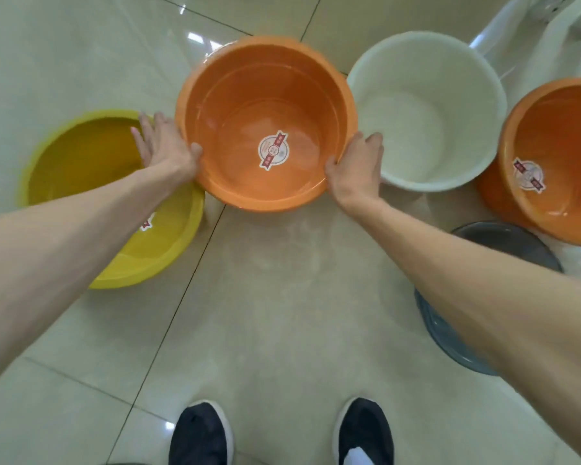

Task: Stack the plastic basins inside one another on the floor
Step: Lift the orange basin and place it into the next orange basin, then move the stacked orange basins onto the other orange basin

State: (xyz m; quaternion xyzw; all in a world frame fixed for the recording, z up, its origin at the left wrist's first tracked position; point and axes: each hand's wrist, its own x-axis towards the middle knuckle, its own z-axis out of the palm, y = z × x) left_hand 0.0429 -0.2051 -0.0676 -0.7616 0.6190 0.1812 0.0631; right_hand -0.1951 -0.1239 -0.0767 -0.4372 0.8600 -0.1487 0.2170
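Head view, the only one supplied. We find the middle orange basin gripped at its rim by both hands: the left hand on its left edge, thumb hooked over the rim and fingers spread flat outside the wall; the right hand on its right edge, thumb on the rim, fingers curled round the outside. The basin sits squarely between the two hands, neither nearer than the other. Its near edge overlaps the rim of the yellow basin; we judge it lifted or tilted off the floor, though blur prevents certainty.

The yellow basin lies to the left, just beside and partly under the held one, mouth up. We judge it the likely receiver, calling for a short carry leftward and a level descent.

Surroundings: a white basin touches or nearly touches the right hand's side; a second orange basin stands at far right; a grey basin lies partly hidden under the right forearm. The person's shoes stand well apart from the work. Nothing obstructs the leftward path.
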